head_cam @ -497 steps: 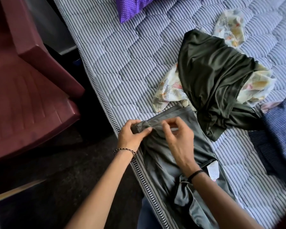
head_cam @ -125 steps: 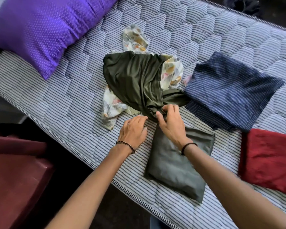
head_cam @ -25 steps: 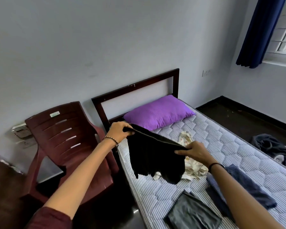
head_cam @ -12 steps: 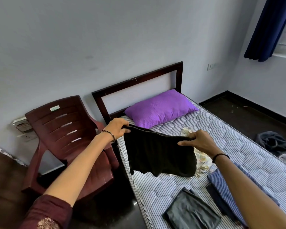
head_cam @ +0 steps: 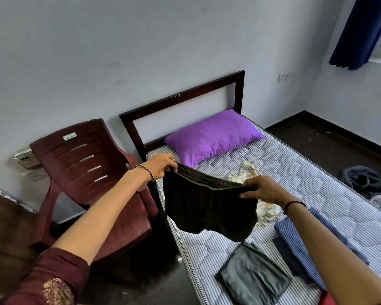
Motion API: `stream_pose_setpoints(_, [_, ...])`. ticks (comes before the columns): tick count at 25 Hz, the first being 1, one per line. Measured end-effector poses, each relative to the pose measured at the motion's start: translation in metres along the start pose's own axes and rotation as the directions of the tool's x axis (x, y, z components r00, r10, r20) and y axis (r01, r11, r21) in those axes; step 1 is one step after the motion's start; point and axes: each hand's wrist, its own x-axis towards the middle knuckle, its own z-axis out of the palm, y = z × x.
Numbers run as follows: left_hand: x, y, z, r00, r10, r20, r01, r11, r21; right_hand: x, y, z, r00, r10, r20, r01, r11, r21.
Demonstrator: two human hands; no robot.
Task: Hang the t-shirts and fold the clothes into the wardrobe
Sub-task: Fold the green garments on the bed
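Along the bottom edge of the frame, right of centre, a flat folded rectangle of smooth grey-green fabric [head_cam: 253, 282] lies on the blue-and-white striped quilted mattress [head_cam: 330, 194], close to its near side. Just right of it sits a folded blue pinstriped garment [head_cam: 295, 236], partly hidden by the right forearm.

Above these, at mid-frame, a pair of dark, almost black shorts with a gathered elastic waistband [head_cam: 207, 212] hangs in the air over the mattress's left edge. The waistband is stretched wide and dips a little in the middle. The cloth drops loosely below it and ends in two rounded leg openings, with the right one hanging lower.

The left hand [head_cam: 161, 166] grips the waistband's left end, fingers curled over the top and knuckles up, with a beaded bracelet on the wrist. The right hand [head_cam: 262, 190] sits slightly lower and clasps the other end, fingers over the band and thumb beneath, with a black band at the wrist. Both arms reach forward, and a maroon sleeve [head_cam: 46, 280] covers the left upper arm at lower left.

Behind the shorts, a crumpled pale floral cloth [head_cam: 246, 172] rests on the mattress. Further back, a purple pillow [head_cam: 211, 135] lies against the dark wooden headboard [head_cam: 180, 97]. A maroon plastic chair [head_cam: 86, 164] stands at left beside the bed. A heap of dark clothes [head_cam: 365, 183] lies on the floor at right, and a navy curtain [head_cam: 361, 29] hangs in the upper right corner.
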Motion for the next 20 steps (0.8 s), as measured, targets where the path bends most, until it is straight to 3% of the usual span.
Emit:
stream_pose_setpoints(4, [0.004,0.002,0.002,0.995,-0.010,0.099,0.001,0.996,0.091,0.005,0.006,0.005,0.999,0.036,0.028,-0.035,0.998,-0.055])
stream_pose_setpoints(9, [-0.003,0.004,0.004,0.983,-0.053,0.176,0.030,0.991,0.131,0.004,0.017,0.005,0.976,0.043,-0.213,-0.056,0.997,-0.052])
stream_pose_setpoints(13, [-0.008,0.007,0.013,0.987,-0.074,0.143,0.062,0.994,0.085,0.001,0.019,0.004,0.939,0.052,-0.341,-0.093,0.990,-0.103])
stream_pose_setpoints(16, [-0.006,0.008,0.021,0.985,-0.166,-0.035,0.159,0.974,-0.160,-0.003,0.019,0.004,0.925,0.121,-0.359,-0.107,0.993,0.059])
stream_pose_setpoints(18, [-0.005,0.013,0.024,0.951,-0.289,-0.109,0.225,0.892,-0.393,-0.006,0.017,0.005,0.924,0.170,-0.341,-0.124,0.981,0.151])
stream_pose_setpoints(20, [-0.005,0.018,0.022,0.928,-0.365,-0.068,0.253,0.756,-0.604,-0.008,0.015,0.003,0.941,0.194,-0.276,-0.106,0.947,0.304])
